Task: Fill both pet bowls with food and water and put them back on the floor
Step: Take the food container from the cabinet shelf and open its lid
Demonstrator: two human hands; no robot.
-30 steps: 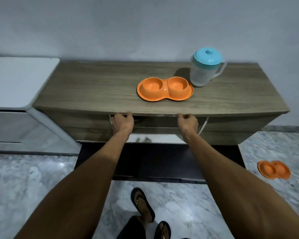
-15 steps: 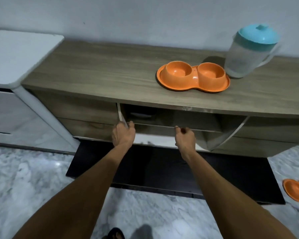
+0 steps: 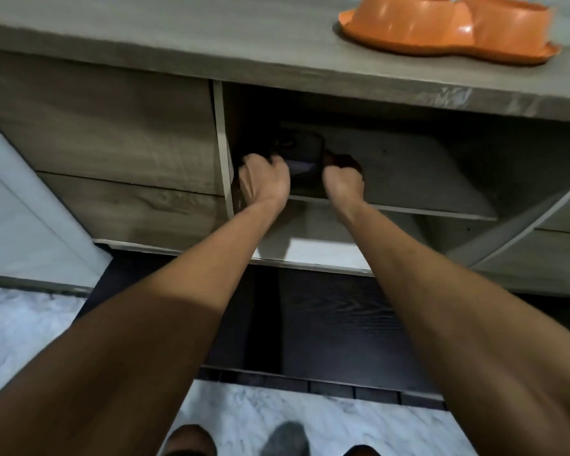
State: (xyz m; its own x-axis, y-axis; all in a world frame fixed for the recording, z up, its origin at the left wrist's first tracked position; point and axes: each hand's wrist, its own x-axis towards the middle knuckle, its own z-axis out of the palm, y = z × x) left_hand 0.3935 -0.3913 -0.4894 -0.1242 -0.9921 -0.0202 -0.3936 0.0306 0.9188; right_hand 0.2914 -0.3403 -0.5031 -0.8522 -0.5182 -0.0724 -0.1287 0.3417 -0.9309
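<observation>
Both hands, left hand point(image 3: 264, 181) and right hand point(image 3: 343, 185), clasping dark container point(image 3: 305, 153) inside wooden cabinet point(image 3: 119, 143), marble floor point(image 3: 20, 327)

Orange double pet bowl point(image 3: 448, 28), upright on wooden cabinet top point(image 3: 178, 31), contents unseen

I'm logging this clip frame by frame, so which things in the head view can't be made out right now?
- Dark container in the cabinet opening: shadowed, its contents and kind unreadable.
- Left hand and right hand: fingertips hidden against the container, grip unclear.
- Orange double bowl: top cut off by the frame edge, so its insides are unseen.
</observation>
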